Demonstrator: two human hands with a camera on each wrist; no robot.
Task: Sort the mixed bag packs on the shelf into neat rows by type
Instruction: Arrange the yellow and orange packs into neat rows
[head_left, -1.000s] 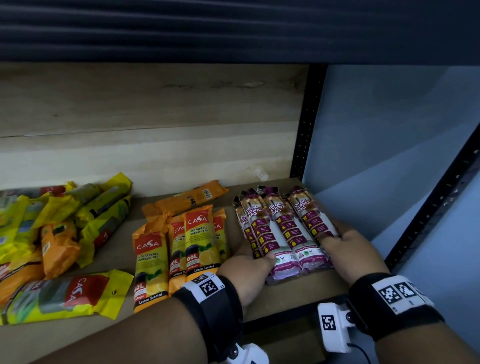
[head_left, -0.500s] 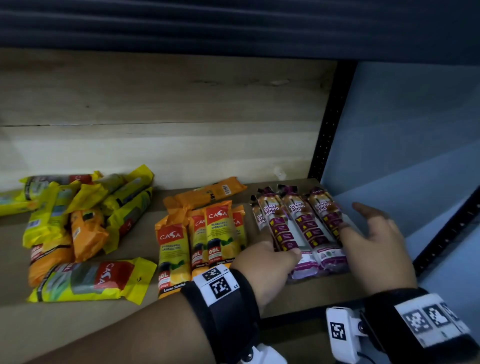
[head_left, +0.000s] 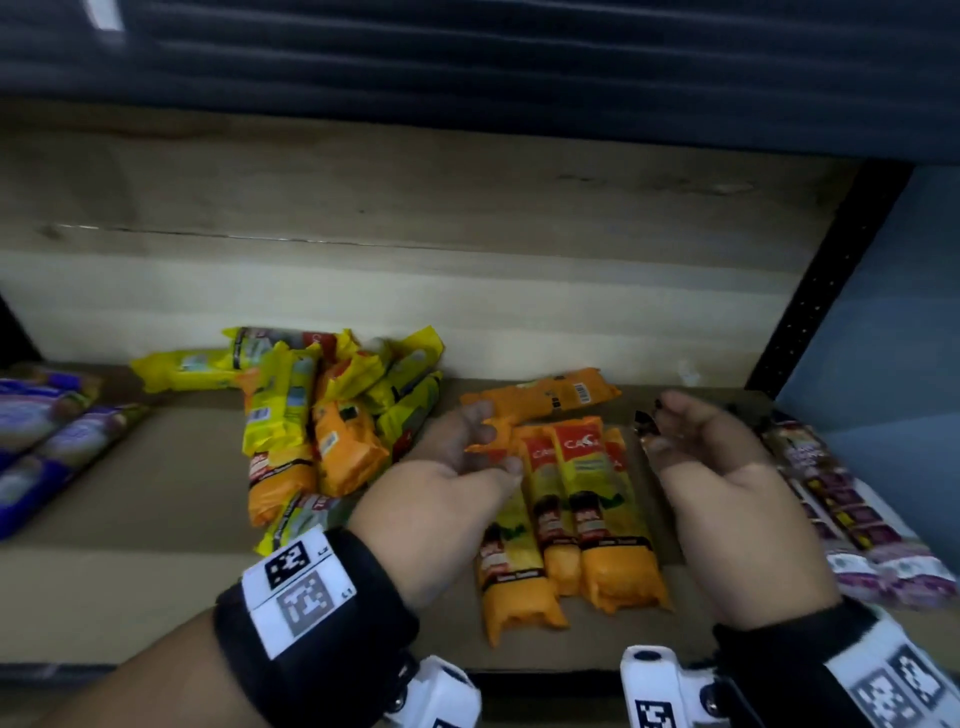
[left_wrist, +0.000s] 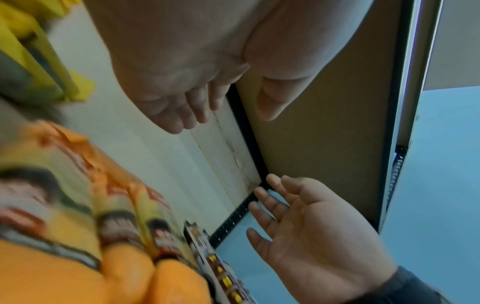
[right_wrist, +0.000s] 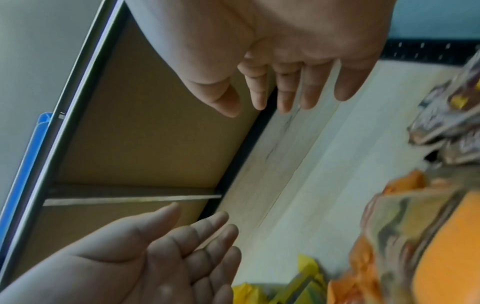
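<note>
The shelf (head_left: 156, 561) holds sorted and unsorted packs side by side. At its left, a loose pile (head_left: 322, 410) of yellow and orange packs lies jumbled against the back wall, with purple packs (head_left: 47, 441) further left at the edge of view. In the middle stands a row of orange packs (head_left: 582, 514), lengthwise and touching, with one more orange pack (head_left: 545, 395) lying crosswise behind them. At the far right lies a row of maroon packs (head_left: 852, 499) — blurred, tight together. The left hand (head_left: 447, 483) hovers over the orange row's left side, palm inward, fingers relaxed and apart, holding nothing. The right hand (head_left: 711, 467) hovers between the orange and maroon rows — fingers loosely spread, empty too.
</note>
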